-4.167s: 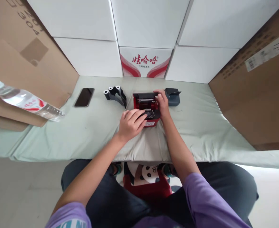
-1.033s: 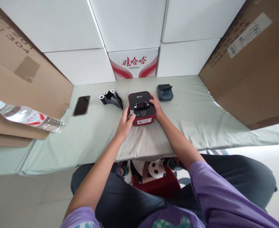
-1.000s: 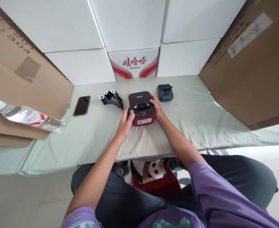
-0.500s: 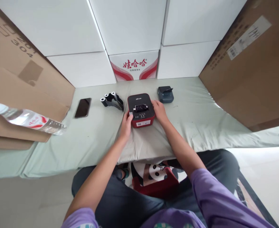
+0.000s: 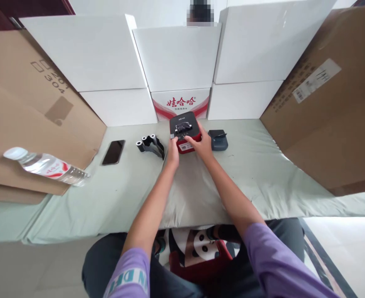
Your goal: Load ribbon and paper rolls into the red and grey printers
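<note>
Between my hands is a red box-shaped device (image 5: 184,147) with a black top and a dark roll set in its middle; I cannot tell its exact kind. My left hand (image 5: 173,154) grips its near left corner, thumb at the top edge. My right hand (image 5: 203,145) grips the right side, with the thumb over the near edge of the top. The device looks raised and tilted back. Beside it on the left lie several small white-ended rolls with dark strips (image 5: 148,143). A dark blue-grey small device (image 5: 218,140) sits just right of my right hand.
A black phone (image 5: 113,152) and a tilted water bottle (image 5: 50,167) are on the left. White boxes (image 5: 177,58) wall the back. Brown cartons (image 5: 20,103) flank the left, and another carton (image 5: 334,124) the right. Pale green cloth (image 5: 132,198) covers the table.
The device has been lifted and tipped back from the cloth. My right thumb has moved from the side onto its near top edge. The camera view has tilted up.
</note>
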Action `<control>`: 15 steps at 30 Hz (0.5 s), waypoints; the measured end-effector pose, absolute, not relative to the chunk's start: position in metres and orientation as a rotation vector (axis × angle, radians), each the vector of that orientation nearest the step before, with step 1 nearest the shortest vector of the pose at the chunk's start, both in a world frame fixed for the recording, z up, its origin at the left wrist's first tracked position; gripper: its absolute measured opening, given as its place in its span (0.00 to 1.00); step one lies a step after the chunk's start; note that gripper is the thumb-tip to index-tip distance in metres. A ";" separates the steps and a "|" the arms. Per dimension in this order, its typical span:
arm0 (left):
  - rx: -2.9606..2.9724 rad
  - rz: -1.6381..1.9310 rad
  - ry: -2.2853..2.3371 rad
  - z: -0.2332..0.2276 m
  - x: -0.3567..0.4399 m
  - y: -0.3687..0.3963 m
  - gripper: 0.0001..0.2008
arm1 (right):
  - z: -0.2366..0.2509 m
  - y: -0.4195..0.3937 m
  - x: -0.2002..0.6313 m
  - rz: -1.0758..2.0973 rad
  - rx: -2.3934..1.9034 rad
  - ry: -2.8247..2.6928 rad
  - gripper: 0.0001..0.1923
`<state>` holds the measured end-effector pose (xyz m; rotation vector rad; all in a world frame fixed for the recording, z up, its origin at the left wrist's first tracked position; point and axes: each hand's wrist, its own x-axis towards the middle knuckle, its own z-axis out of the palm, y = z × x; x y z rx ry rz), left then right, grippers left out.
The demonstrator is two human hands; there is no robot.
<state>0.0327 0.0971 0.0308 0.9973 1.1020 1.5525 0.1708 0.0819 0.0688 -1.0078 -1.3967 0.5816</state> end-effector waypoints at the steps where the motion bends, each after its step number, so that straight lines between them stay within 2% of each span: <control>1: 1.003 1.573 1.115 0.034 0.035 0.112 0.20 | 0.065 0.094 0.168 0.589 -1.002 -1.355 0.42; 8: 1.121 1.663 1.092 0.018 0.029 0.157 0.22 | 0.023 0.129 0.158 0.683 -1.001 -1.240 0.43; 12: 1.048 1.621 1.063 -0.002 0.029 0.162 0.21 | 0.014 0.134 0.160 0.705 -1.031 -1.234 0.43; 15: 1.092 1.607 1.058 -0.011 0.032 0.166 0.24 | 0.013 0.137 0.161 0.728 -1.035 -1.230 0.47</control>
